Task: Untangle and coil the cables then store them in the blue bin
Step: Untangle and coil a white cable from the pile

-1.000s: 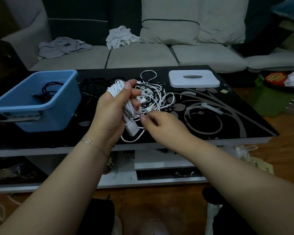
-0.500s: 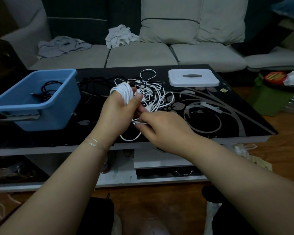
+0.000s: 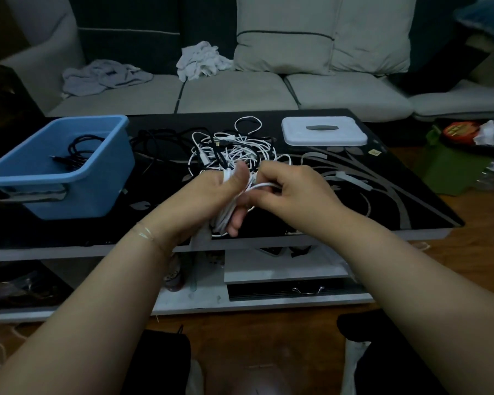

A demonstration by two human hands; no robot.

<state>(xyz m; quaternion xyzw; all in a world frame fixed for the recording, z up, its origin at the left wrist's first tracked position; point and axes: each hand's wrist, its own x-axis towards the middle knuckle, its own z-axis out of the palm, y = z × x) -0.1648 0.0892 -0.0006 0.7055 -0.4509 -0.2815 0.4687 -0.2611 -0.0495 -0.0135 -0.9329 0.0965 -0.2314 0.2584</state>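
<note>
At nine o'clock on the counter point(image 3: 411, 195), the blue bin point(image 3: 77, 178) is holding a coiled black cable point(image 3: 79, 151). At centre, the left hand point(image 3: 208, 201) is gripping a white cable coil point(image 3: 226, 212), fingers curled round it. The right hand point(image 3: 291, 189) is pinching that cable's loose strand. At twelve o'clock, tangled cables point(image 3: 231, 149) are lying beside a white lid point(image 3: 322, 134).

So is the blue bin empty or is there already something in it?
Not empty. The blue bin already holds a coiled black cable on its floor. No white cable is in it yet.
</note>
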